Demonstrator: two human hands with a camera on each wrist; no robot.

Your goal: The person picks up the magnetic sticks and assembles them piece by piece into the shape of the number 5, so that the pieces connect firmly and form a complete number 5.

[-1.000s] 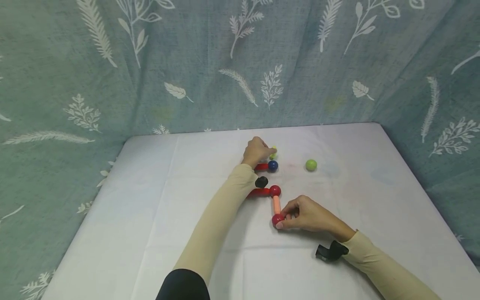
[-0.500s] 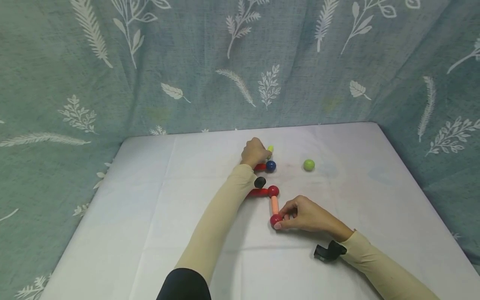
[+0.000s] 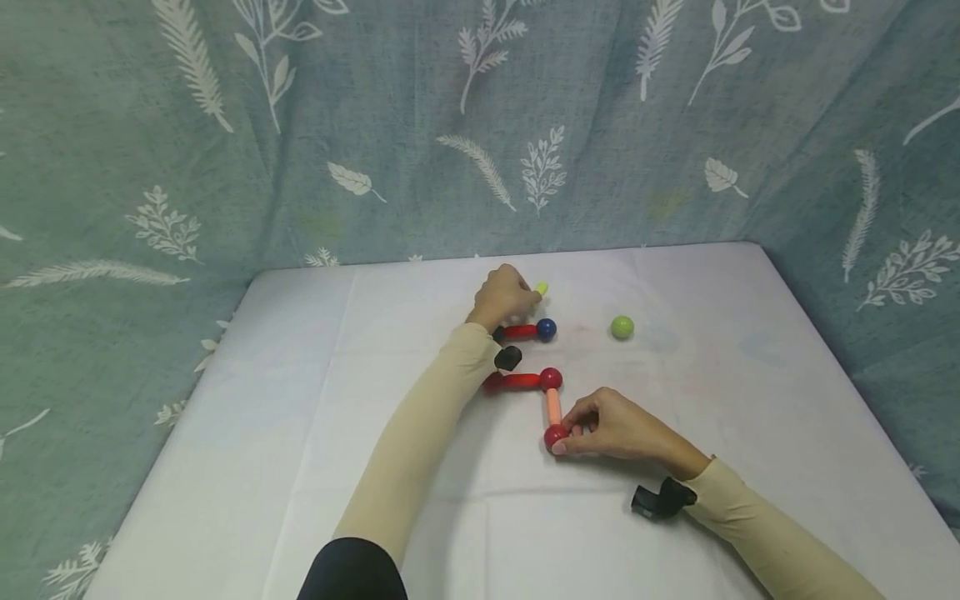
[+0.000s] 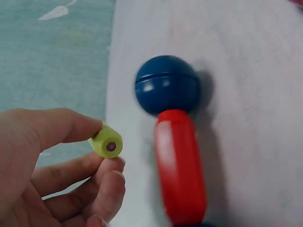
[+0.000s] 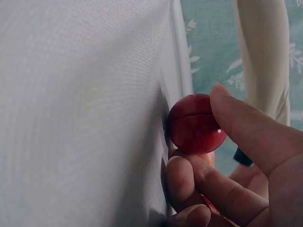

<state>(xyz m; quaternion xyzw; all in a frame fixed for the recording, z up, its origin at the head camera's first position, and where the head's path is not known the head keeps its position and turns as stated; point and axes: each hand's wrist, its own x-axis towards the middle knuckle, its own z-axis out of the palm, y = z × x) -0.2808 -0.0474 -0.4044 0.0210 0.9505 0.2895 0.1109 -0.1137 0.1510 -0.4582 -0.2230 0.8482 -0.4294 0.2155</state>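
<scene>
My left hand pinches a short yellow-green rod between thumb and fingers; a dark dot marks its end. Beside that hand lies a red rod with a blue ball joined to its end. Nearer to me, my right hand holds a red ball on the table by thumb and fingers. From this ball a peach-coloured rod runs to a second red ball. Another red rod leads left from there, its far end partly covered by the left sleeve.
A loose green ball lies right of the blue one. White cloth covers the table, and a leaf-patterned curtain hangs behind its back edge. A black wrist camera sits on the right sleeve.
My left hand has moved slightly back and left with the yellow-green rod, away from the blue ball. More of both red rods shows. The right hand keeps its hold on the red ball.
</scene>
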